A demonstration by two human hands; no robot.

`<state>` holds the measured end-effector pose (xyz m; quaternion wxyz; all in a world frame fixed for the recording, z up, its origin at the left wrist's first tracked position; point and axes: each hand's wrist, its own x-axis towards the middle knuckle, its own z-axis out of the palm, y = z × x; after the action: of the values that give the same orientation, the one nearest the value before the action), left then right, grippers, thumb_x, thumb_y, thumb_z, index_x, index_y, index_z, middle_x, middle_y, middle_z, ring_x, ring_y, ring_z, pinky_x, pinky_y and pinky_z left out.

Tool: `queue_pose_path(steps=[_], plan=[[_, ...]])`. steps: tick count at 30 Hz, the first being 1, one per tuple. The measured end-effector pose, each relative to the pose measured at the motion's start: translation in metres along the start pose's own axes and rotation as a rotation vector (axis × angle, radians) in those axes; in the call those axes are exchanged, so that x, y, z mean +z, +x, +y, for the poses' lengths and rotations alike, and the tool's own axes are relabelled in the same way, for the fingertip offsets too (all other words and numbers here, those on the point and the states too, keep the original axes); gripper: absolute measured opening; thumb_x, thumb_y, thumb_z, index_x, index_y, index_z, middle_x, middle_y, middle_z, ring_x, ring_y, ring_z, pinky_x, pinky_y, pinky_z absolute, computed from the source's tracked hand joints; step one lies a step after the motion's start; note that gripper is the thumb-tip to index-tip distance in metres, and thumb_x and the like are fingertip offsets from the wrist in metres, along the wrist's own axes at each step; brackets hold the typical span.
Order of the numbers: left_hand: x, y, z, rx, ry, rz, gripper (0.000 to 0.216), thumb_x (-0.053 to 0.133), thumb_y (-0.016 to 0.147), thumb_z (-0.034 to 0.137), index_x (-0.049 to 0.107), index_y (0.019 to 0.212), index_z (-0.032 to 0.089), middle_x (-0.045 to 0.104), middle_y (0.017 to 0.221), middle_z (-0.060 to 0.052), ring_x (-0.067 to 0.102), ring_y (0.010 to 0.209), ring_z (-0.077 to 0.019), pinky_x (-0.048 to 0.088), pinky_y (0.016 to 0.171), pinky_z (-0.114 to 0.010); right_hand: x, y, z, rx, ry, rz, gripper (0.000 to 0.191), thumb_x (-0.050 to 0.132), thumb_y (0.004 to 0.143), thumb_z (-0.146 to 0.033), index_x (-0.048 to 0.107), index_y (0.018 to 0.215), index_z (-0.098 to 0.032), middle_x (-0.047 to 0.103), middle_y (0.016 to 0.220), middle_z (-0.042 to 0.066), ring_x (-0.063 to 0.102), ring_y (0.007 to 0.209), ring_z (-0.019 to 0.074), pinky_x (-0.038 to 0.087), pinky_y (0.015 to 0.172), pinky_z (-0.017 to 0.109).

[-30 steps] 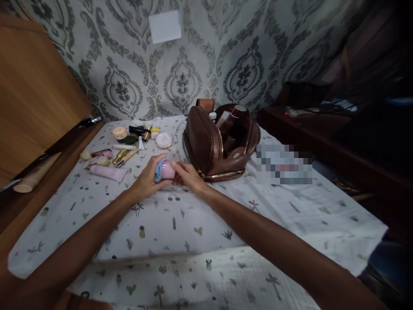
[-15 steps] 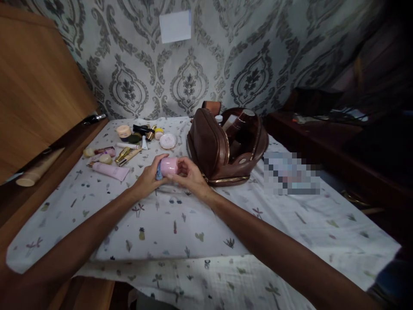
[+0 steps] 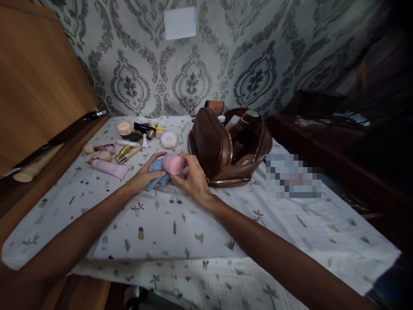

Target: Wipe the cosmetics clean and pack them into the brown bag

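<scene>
Rotated since the earlier frame: one pink container (image 3: 173, 164), its end now turned toward the near right, with more of one blue cloth (image 3: 158, 165) showing to its left. Two bare hands hold these items over the covered surface (image 3: 155, 245). Left hand (image 3: 142, 177): fingers grasping the bunched cloth, which lies against the container. Right hand (image 3: 194, 183): fingers grasping the container at its right side, concealing part of it.

One pixelated item (image 3: 293, 176), not identifiable, lies at right. One pink tube (image 3: 109, 168) lies left of the hands; one beige tube (image 3: 35, 165) rests farther left on the wooden ledge (image 3: 64, 163).

One brown bag (image 3: 209, 142) stands just beyond the right hand, unzipped. Its front wall hides the lower contents; one brown bottle (image 3: 245, 120) and one white cap (image 3: 221, 118) are visible.

Far left is a cosmetics cluster; overlap prevents a full count. Distinguishable: one small white tube (image 3: 145, 141), one round compact (image 3: 169, 140), one yellow-lidded jar (image 3: 159, 131), one peach-lidded jar (image 3: 124, 129).

Farthest: one white card (image 3: 180, 23) on the patterned wall (image 3: 190, 86).
</scene>
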<state>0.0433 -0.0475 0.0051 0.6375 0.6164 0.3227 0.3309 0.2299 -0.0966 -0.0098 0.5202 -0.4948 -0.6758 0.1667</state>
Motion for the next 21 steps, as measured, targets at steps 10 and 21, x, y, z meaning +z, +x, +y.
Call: queue_pose_path(steps=[10,21], plan=[[0.0023,-0.0047,0.0061,0.146,0.374,0.100,0.070,0.073,0.073,0.037,0.045,0.135,0.020,0.064,0.100,-0.002,0.063,0.079,-0.0172,0.051,0.066,-0.026,-0.0002,0.0015,-0.0034,0.046,0.001,0.048,0.045,0.076,0.072,-0.034,0.055,0.109,-0.020,0.059,0.107,0.008,0.060,0.095,0.0227,0.053,0.084,0.036],[0.0056,-0.0081,0.0063,0.473,0.604,0.201,0.076,0.061,0.087,0.055,0.034,0.148,0.019,0.052,0.135,-0.014,0.054,0.122,-0.0283,0.044,0.106,-0.042,0.0018,-0.0010,-0.0019,0.072,0.060,-0.089,0.046,0.073,0.070,-0.034,0.055,0.110,-0.019,0.065,0.108,0.009,0.063,0.095,0.0230,0.053,0.082,0.037]])
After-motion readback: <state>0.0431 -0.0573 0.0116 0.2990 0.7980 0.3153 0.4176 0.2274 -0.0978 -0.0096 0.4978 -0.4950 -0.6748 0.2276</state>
